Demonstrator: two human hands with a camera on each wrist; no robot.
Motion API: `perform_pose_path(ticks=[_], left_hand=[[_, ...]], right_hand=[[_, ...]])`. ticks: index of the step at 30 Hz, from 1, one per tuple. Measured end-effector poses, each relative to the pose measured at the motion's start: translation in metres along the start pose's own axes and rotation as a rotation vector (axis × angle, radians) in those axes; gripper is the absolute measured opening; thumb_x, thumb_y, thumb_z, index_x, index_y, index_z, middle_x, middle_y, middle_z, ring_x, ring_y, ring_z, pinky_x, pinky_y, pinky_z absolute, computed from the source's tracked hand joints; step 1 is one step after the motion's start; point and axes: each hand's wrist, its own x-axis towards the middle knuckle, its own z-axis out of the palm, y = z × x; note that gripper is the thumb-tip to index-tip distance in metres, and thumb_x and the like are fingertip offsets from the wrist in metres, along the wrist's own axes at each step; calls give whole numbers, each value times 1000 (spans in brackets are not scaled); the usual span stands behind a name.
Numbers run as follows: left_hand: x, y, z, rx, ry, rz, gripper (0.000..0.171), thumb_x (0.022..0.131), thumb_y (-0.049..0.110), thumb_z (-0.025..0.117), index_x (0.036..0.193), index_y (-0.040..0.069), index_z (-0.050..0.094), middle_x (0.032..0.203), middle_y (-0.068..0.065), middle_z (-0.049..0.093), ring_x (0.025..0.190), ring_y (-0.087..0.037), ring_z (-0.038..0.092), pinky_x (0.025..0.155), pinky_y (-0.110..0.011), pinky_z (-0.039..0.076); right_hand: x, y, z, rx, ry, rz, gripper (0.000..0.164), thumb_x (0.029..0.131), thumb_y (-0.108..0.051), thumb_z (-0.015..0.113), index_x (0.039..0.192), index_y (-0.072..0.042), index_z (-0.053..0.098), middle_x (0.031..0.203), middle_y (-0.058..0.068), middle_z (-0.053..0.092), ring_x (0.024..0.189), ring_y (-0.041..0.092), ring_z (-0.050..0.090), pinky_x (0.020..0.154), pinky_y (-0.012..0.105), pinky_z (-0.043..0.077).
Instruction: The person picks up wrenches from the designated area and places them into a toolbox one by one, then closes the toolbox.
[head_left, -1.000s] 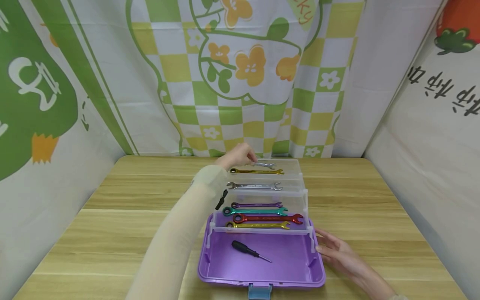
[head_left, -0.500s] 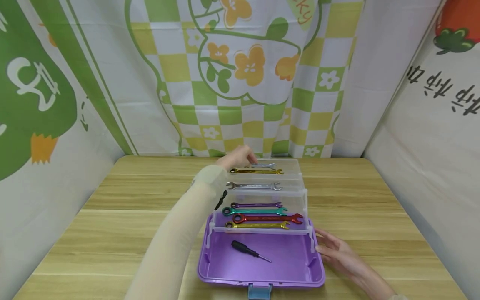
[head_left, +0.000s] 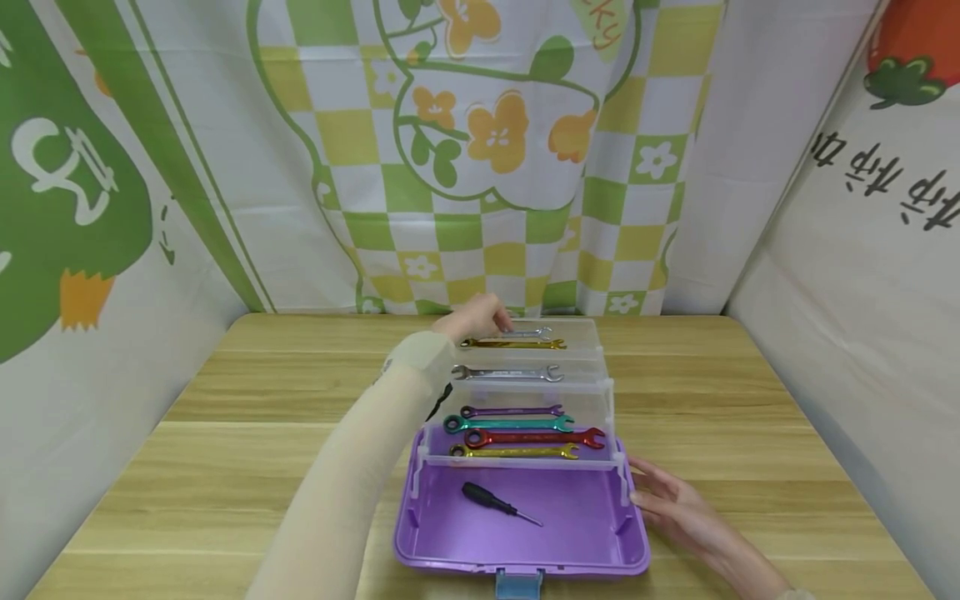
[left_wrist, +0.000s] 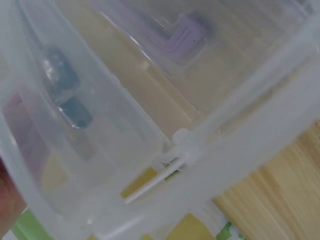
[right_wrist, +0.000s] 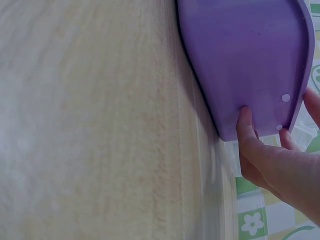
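A purple toolbox (head_left: 408, 533) stands on the table with clear tiered trays (head_left: 592, 400) fanned out behind it. At the topmost tray, my left hand (head_left: 476, 317) pinches the left end of a silver wrench (head_left: 536, 333), just behind a gold wrench (head_left: 517, 343). In the left wrist view, frosted tray walls (left_wrist: 135, 120) cover most of the picture, with a bit of the hand at the left edge. My right hand (head_left: 686, 517) rests against the toolbox's right side. In the right wrist view, its fingers (right_wrist: 245, 122) touch the outer wall, relaxed and spread.
A middle tray carries a silver double-ended wrench (head_left: 510, 373). Lower down lie purple (head_left: 513, 411), teal (head_left: 517, 423), red (head_left: 532, 437) and gold wrenches (head_left: 517, 452). A black screwdriver (head_left: 491, 500) lies in the box bottom. A blue latch (head_left: 519, 583) hangs at the front; a patterned curtain (head_left: 525, 250) closes the back.
The silver wrench in my left hand has gone from tilted to nearly level, dropping slightly toward the top tray. My right hand has stayed at the toolbox's side.
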Motion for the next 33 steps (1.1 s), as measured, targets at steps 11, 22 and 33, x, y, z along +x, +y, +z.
perform_pose_path(ticks=[11, 22, 33], left_hand=[[1, -3, 8, 136, 86, 97, 21, 79, -7, 57, 93, 4, 69, 94, -9, 66, 92, -21, 60, 80, -26, 48], [-3, -2, 6, 111, 73, 91, 22, 81, -5, 56, 100, 3, 66, 100, -10, 65, 94, -22, 59, 80, -26, 48], [-23, 5, -12, 74, 75, 91, 25, 83, 4, 54, 106, 4, 64, 103, -11, 63, 95, -22, 57, 80, -29, 47]], right_hand=[[-1, 4, -1, 23, -8, -25, 61, 89, -4, 47, 136, 7, 11, 136, 35, 17, 108, 11, 50, 92, 29, 40], [-2, -1, -1, -29, 22, 29, 65, 87, -6, 51, 136, 7, 10, 134, 32, 24, 107, 16, 51, 92, 33, 41], [6, -39, -13, -589, -28, -40, 53, 87, -15, 53, 129, 11, 34, 115, 29, 50, 97, 13, 56, 81, 23, 45]])
